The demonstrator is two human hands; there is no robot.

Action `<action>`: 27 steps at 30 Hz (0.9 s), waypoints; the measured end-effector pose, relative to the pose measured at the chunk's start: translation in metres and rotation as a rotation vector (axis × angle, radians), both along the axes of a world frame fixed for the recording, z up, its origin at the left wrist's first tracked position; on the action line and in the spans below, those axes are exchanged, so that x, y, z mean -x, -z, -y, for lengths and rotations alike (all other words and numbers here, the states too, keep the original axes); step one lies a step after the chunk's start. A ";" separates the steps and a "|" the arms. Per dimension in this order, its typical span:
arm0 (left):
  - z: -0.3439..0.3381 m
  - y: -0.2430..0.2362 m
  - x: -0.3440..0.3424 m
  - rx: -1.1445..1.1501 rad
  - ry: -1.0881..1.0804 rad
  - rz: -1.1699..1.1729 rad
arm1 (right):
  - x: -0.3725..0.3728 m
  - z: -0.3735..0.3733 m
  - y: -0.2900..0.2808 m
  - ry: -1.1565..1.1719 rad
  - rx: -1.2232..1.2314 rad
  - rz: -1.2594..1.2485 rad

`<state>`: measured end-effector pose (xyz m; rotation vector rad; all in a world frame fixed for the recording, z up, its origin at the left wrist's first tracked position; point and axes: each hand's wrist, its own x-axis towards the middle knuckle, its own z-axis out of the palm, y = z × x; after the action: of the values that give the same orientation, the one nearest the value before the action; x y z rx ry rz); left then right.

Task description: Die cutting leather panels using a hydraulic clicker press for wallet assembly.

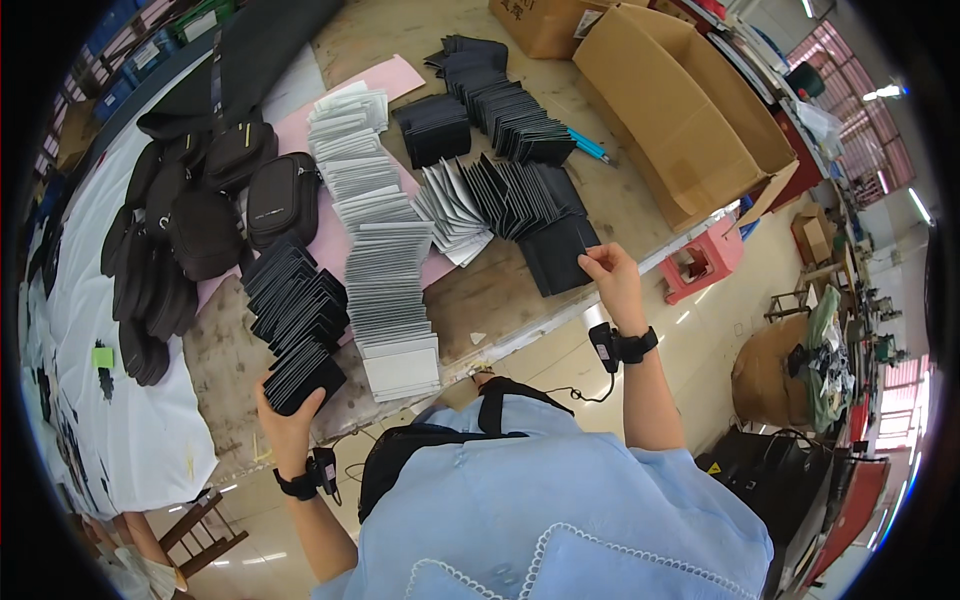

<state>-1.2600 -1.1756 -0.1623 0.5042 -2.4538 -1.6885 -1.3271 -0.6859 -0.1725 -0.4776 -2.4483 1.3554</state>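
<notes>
My left hand (287,422) is closed round the near end of a fanned row of black flat rectangular pieces (300,325), thumb on one side and fingers on the other. Over at the right, thumb and forefinger of my right hand (615,283) pinch the edge of a black flat piece (553,258) at the near end of another fanned black row (510,195). Between my hands runs a long overlapping row of white and grey flat cards (390,270). A shorter fan of white cards (455,212) touches the right-hand black row.
Black zippered pouches (205,233) are heaped at the left beside white cloth (75,330). Pink sheet (400,78) lies under the cards. More black pieces (433,128) and a blue pen (590,146) lie farther back. An open cardboard box (680,110) stands far right; below is a pink stool (708,262).
</notes>
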 end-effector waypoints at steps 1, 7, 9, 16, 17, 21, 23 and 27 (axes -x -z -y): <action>0.002 -0.002 0.000 -0.009 0.014 0.011 | -0.001 -0.001 -0.003 -0.010 0.073 -0.036; 0.007 -0.016 0.000 -0.169 0.079 0.035 | 0.004 0.004 -0.074 -0.102 0.357 -0.058; 0.009 -0.020 0.000 -0.307 0.099 0.069 | 0.017 0.006 -0.096 -0.202 0.391 -0.102; -0.013 0.017 -0.020 -0.242 -0.063 0.002 | 0.071 0.034 -0.169 -0.532 0.469 -0.221; -0.020 0.015 -0.021 -0.246 -0.067 -0.050 | 0.076 0.036 -0.176 -0.566 0.459 -0.232; -0.031 0.000 -0.031 -0.322 -0.077 -0.067 | 0.098 0.039 -0.196 -0.692 0.453 -0.225; -0.030 -0.007 -0.040 -0.306 -0.091 -0.052 | 0.108 0.043 -0.201 -0.733 0.449 -0.236; -0.014 0.008 -0.059 -0.269 -0.175 -0.079 | 0.123 0.053 -0.211 -0.811 0.445 -0.257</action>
<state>-1.2015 -1.1611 -0.1705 0.6471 -2.0724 -1.9318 -1.4498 -0.7388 0.0385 0.6547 -2.1766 2.1122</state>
